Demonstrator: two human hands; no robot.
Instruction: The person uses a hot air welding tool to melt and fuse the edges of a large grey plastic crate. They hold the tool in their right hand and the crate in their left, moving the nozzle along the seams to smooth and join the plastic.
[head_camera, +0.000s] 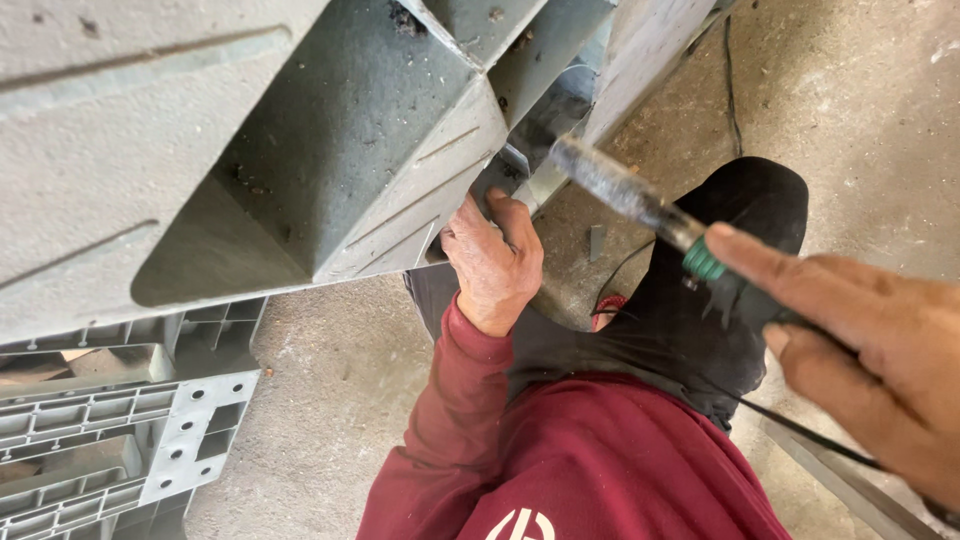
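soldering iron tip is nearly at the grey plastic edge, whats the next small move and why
Probably ease the soldering iron forward until its tip meets the grey plastic pallet edge beside the left hand. The right hand holds the tool angled at that spot, the tip looks just short of it, and the left hand's fingers already brace the edge.

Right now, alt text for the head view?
A right hand holds a dusty rod-shaped tool toward a grey plastic pallet, which the left hand grips at its edge. Concrete floor lies below.
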